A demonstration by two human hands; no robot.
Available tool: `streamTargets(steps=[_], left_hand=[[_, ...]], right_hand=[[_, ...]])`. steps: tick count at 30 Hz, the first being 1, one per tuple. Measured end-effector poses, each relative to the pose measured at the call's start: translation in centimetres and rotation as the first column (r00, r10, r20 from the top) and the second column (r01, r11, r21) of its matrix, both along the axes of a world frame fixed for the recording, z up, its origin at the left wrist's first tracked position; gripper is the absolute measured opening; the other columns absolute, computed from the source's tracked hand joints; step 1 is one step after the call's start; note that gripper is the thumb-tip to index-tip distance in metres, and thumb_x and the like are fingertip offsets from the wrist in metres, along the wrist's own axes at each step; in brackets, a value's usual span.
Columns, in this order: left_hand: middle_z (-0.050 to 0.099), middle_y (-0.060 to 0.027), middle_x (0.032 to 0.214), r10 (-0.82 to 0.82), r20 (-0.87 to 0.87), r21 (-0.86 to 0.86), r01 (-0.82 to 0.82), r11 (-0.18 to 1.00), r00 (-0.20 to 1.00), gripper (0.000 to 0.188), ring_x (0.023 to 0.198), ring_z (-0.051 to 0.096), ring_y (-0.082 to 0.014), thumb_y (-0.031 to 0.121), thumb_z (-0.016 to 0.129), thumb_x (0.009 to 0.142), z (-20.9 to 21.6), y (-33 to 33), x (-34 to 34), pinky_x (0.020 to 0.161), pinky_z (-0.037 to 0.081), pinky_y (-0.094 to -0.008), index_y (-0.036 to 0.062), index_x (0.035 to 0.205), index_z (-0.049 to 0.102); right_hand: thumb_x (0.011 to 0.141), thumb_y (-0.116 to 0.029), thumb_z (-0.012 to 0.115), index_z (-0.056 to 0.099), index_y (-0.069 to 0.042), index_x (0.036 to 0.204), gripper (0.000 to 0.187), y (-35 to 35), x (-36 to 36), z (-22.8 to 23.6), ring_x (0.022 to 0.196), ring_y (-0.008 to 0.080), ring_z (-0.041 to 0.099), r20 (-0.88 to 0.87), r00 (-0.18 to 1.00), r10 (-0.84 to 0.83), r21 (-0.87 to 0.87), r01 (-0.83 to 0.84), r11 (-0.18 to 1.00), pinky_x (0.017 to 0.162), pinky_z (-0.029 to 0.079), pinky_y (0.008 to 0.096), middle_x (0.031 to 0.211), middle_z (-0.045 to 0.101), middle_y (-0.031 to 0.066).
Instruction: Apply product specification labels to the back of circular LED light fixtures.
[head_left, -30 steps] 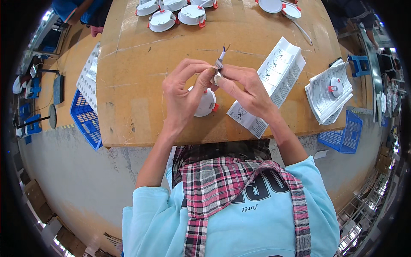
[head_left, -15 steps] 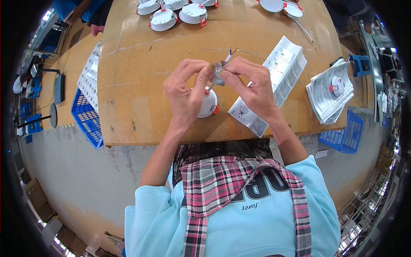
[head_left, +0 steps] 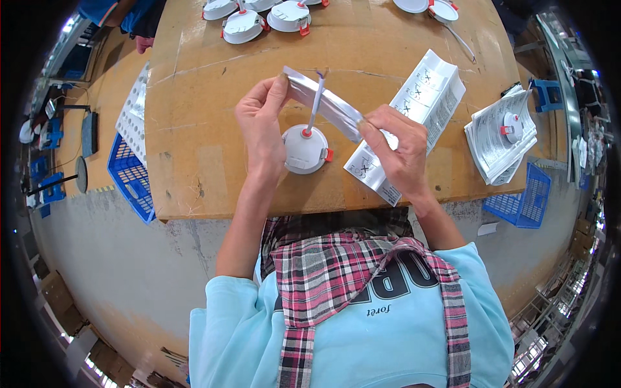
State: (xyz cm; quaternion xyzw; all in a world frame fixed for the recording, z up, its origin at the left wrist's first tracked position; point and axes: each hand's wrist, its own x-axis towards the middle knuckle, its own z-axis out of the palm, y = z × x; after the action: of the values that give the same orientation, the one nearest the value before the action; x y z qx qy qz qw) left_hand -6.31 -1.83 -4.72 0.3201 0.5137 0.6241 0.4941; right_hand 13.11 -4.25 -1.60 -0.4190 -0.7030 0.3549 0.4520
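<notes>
A silvery label strip (head_left: 337, 114) is stretched slantwise between my two hands, above the table. My left hand (head_left: 262, 126) pinches its upper left end between thumb and fingers. At the lower right end my right hand (head_left: 402, 143) pinches it the same way. Below lies a round white downlight (head_left: 301, 155) with a red clip at its right side. Its white cable (head_left: 315, 107) rises from a red collar and passes in front of the strip, with bare wire ends at the top. Whether strip and cable touch, I cannot tell.
Silver label sheets (head_left: 424, 113) lie right of my hands. Farther right, a stack of silver sheets (head_left: 485, 145) bears a small downlight (head_left: 511, 128). Several downlights (head_left: 242, 29) stand at the far edge. Blue baskets (head_left: 129, 178) flank the wooden table (head_left: 213, 187). Another person's arm shows far left.
My hands have moved apart, and the bunched silvery piece between them is now stretched out as a strip. The downlight, partly hidden before, shows more fully, and its cable stands more upright.
</notes>
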Motion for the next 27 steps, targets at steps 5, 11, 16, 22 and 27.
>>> streamTargets(steps=[5,11,16,22,27], left_hand=[[0.068,-0.0072,0.087,-0.166,-0.003,0.0,0.166,0.986,0.986,0.02,0.079,0.062,-0.0112,0.014,0.057,0.093,0.1,0.4,-0.2,0.081,0.048,-0.0271,-0.0017,0.091,0.068],[0.067,-0.007,0.086,-0.267,0.143,0.049,0.263,0.964,0.953,0.022,0.083,0.061,-0.0116,0.017,0.055,0.094,-0.1,0.2,-0.4,0.083,0.046,-0.0287,-0.0006,0.091,0.067],[0.067,-0.0064,0.086,-0.285,0.164,0.047,0.281,0.959,0.945,0.02,0.082,0.061,-0.0115,0.017,0.055,0.093,-0.2,0.4,-0.4,0.082,0.046,-0.0292,0.0004,0.091,0.067],[0.067,-0.0062,0.09,-0.343,0.247,0.0,0.354,0.935,0.906,0.02,0.081,0.061,-0.0115,0.017,0.056,0.092,-0.8,1.0,-0.7,0.082,0.048,-0.0296,0.0007,0.095,0.066],[0.063,-0.0087,0.105,-0.362,0.403,-0.009,0.399,0.917,0.84,0.029,0.093,0.059,-0.0155,0.021,0.053,0.093,-0.9,1.5,-1.0,0.088,0.045,-0.0312,0.0,0.112,0.06]], right_hand=[[0.081,-0.005,0.064,0.064,0.001,0.077,0.007,0.2,1.0,0.7,0.065,0.0177,0.058,0.069,0.99,0.126,-0.023,-0.125,0.992,0.058,0.044,0.0296,0.071,0.062,0.0099],[0.082,-0.005,0.059,0.064,-0.002,0.091,0.011,1.7,3.4,0.1,0.077,0.0197,0.059,-0.274,0.926,0.261,-0.108,-0.299,0.948,0.074,0.046,0.029,0.081,0.063,0.0066],[0.079,-0.001,0.06,0.059,-0.007,0.112,0.034,5.6,2.1,0.8,0.102,0.0213,0.055,-0.005,0.995,0.099,-0.113,-0.099,0.989,0.088,0.046,0.0317,0.119,0.056,0.0068],[0.071,0.0,0.071,0.062,-0.015,0.109,0.042,8.1,-0.9,1.4,0.128,0.0228,0.034,0.181,0.873,0.453,0.095,-0.474,0.876,0.105,0.035,0.0381,0.135,0.045,0.0017],[0.068,-0.009,0.077,0.068,-0.013,0.083,0.019,9.4,-1.5,1.4,0.126,0.0259,0.034,0.293,0.841,0.454,0.138,-0.508,0.851,0.108,0.031,0.0382,0.133,0.048,-0.0012]])
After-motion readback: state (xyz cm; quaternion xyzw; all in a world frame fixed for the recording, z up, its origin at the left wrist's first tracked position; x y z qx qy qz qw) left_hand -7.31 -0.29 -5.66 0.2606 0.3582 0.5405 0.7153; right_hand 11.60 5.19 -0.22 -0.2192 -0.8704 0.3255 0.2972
